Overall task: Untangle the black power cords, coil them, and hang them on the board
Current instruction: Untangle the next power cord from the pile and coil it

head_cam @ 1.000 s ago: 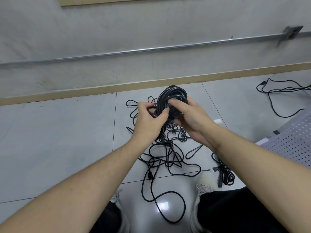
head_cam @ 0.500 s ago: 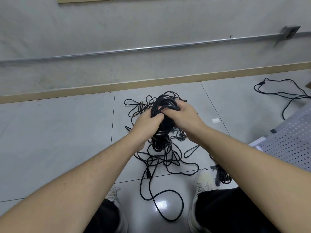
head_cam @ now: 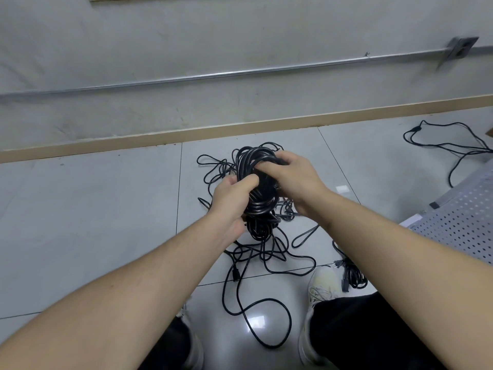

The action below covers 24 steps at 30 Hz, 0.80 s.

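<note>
Since a second ago the right hand [head_cam: 296,180] has moved over the top of the coil [head_cam: 257,182], its fingers now curled across the upper loops. The left hand [head_cam: 232,201] has slid lower, gripping the coil's left side.

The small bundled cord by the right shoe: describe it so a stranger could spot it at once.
Start at the perforated grey board on the right edge, then drop to the white shoe beside it. The small bundled cord lies on the floor tile just right of that shoe. Unlike the loose tangle spread under the hands, it is a tight little coil, with a plug at its left end.
</note>
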Motion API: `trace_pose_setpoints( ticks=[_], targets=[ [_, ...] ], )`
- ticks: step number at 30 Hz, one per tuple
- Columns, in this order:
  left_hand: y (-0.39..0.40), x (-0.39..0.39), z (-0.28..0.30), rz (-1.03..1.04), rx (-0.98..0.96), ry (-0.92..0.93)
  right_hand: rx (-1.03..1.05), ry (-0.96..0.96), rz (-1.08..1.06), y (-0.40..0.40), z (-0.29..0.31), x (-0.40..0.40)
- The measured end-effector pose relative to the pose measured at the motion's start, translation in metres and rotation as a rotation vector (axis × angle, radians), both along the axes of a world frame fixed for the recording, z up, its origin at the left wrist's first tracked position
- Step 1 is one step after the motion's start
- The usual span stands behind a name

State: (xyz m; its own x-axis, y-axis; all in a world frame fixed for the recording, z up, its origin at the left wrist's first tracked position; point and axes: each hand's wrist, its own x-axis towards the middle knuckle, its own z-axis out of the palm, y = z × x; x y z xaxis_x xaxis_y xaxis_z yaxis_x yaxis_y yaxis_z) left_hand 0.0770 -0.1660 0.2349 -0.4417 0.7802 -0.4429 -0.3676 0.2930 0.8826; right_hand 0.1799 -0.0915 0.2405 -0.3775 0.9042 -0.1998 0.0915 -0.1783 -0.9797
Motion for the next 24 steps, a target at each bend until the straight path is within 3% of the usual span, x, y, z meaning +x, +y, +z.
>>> trace_pose_setpoints(
  ticks=[15, 24],
  targets=[
    [0.007, 0.001, -0.004, -0.038, 0.064, -0.063, -0.010, -0.060, 0.039, 0.008, 0.003, 0.008],
    [0.006, 0.000, -0.002, 0.000, 0.106, -0.208, 0.062, -0.121, 0.214, 0.012, 0.006, 0.013]
  ],
)
